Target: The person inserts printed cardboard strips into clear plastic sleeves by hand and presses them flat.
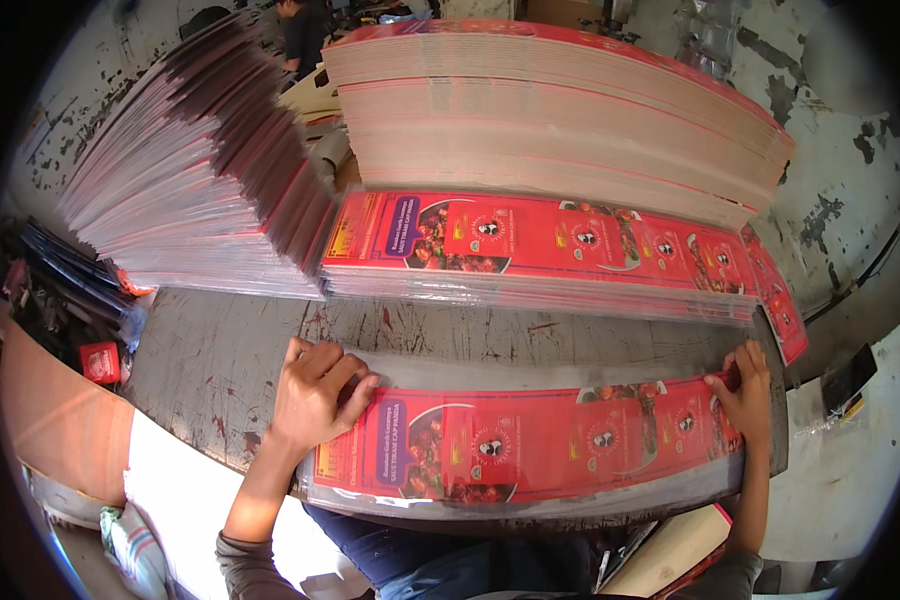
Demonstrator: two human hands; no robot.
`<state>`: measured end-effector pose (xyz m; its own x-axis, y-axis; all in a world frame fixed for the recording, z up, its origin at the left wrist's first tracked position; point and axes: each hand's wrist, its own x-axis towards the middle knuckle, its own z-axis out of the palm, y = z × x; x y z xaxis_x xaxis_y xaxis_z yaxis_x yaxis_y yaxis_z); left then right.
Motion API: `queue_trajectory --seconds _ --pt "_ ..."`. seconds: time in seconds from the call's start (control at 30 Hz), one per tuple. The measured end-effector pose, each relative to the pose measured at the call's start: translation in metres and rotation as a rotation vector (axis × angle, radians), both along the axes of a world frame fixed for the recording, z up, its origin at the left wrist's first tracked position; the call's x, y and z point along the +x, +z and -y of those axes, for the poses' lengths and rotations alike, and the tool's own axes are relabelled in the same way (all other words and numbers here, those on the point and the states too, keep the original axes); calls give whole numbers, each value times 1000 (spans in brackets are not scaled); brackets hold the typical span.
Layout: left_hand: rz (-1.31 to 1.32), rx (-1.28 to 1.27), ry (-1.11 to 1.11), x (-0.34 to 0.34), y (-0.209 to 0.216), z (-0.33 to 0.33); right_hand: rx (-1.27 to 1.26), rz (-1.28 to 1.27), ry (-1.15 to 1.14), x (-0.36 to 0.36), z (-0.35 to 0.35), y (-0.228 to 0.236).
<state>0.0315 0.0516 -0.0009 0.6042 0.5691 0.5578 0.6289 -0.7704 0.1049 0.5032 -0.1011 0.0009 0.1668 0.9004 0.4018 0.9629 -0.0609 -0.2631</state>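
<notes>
Across the near side of the worn grey table (210, 350) lies a long red printed sheet (540, 445), with clear plastic film covering it and reaching past its far and near edges. My left hand (320, 395) is closed at its far left corner, thumb and curled fingers pinching the edge. At the far right corner, my right hand (745, 395) is closed on the edge in the same way. Just beyond, a low stack of similar red sheets in clear plastic (540, 240) lies flat. Whether more than one layer is between my hands, I cannot tell.
Behind the low stack rises a tall pile of sheets with pale edges (550, 130). A high, leaning pile of plastic-wrapped sheets (210, 200) stands at the left. A small red box (100, 362) is beyond the table's left side. Another person (303, 40) is in the background.
</notes>
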Motion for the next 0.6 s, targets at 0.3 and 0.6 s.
queue_trajectory --seconds 0.3,0.6 --pt "-91 -105 88 -5 13 23 -60 50 140 0 14 9" --pt "138 -294 104 -13 -1 44 27 10 60 -12 26 0"
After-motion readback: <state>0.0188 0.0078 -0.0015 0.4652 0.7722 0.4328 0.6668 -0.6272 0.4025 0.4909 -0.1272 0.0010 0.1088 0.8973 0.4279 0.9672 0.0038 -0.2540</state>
